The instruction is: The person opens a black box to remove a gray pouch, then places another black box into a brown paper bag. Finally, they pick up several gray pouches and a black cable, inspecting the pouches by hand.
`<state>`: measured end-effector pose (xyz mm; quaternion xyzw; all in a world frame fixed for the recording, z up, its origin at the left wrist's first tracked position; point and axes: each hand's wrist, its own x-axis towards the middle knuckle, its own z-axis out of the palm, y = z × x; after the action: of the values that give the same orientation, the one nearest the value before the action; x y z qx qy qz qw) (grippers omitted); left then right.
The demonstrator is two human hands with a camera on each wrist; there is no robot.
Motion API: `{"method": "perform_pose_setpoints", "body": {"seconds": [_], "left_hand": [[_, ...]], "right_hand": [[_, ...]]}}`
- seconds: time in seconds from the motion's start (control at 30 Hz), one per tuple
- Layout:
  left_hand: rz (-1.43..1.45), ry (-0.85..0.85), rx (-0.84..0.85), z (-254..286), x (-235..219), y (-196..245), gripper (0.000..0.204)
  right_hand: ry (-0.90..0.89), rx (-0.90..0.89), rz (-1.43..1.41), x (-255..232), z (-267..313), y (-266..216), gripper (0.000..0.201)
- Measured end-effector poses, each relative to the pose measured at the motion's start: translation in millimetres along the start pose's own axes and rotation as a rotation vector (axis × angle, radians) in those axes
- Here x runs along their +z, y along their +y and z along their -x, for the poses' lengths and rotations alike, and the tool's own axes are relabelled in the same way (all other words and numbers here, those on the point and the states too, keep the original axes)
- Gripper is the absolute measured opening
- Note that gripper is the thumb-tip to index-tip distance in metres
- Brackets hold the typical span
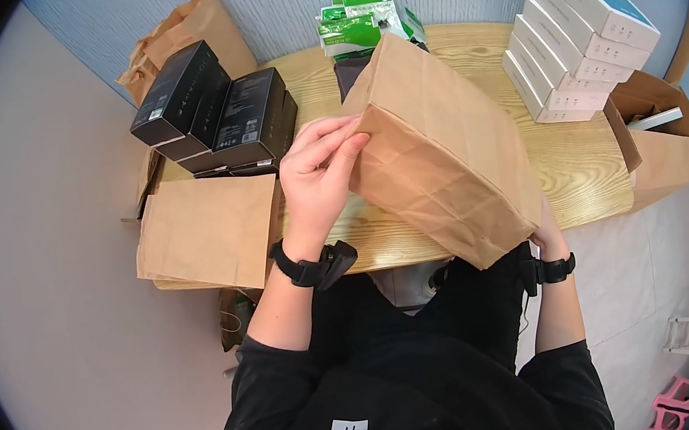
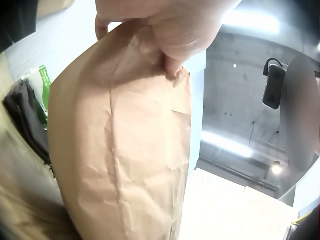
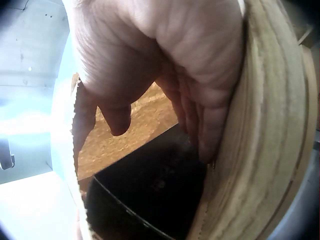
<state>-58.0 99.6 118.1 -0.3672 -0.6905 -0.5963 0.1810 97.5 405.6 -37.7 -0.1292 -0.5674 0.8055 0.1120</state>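
A brown paper bag is tilted over the front of the table, its open end toward the right hand. The left hand pinches the bag's upper left corner between thumb and fingers; the left wrist view shows the thumb pressed on the creased paper. At the bag's mouth is the right hand, mostly hidden by the bag in the head view. From the right wrist, the right hand reaches inside with fingers extended and thumb apart. A black box lies within the bag, close to the fingertips.
Black boxes are stacked at the left, with flat paper bags in front and a crumpled bag behind. Green packets sit at the back. White boxes and an open cardboard box are on the right.
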Motion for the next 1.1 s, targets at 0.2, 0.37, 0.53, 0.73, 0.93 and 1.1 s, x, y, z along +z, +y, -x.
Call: {"method": "perform_pose_setpoints", "body": {"seconds": [0.2, 0.37, 0.53, 0.73, 0.93, 1.1], "left_hand": [[0.153, 0.176, -0.125, 5, 4, -6, 0.018], [0.167, 0.207, -0.139, 15, 4, -12, 0.02], [0.197, 0.247, -0.15, 19, -4, -16, 0.021], [0.196, 0.301, -0.335, 39, -21, -42, 0.026], [0.287, 0.332, -0.47, 69, -30, -62, 0.029], [0.348, 0.32, -0.54, 83, -32, -67, 0.027]], "right_hand": [[0.044, 0.092, -0.074, 12, 7, -18, 0.043], [-0.038, -0.023, 0.247, 28, 12, -13, 0.046], [-0.115, -0.252, 0.799, 44, 25, -35, 0.05], [-0.075, -0.411, 1.064, 88, 16, -77, 0.06], [0.031, -0.536, 1.227, 92, 23, -72, 0.065], [-0.044, -0.549, 1.335, 89, 19, -63, 0.071]]}}
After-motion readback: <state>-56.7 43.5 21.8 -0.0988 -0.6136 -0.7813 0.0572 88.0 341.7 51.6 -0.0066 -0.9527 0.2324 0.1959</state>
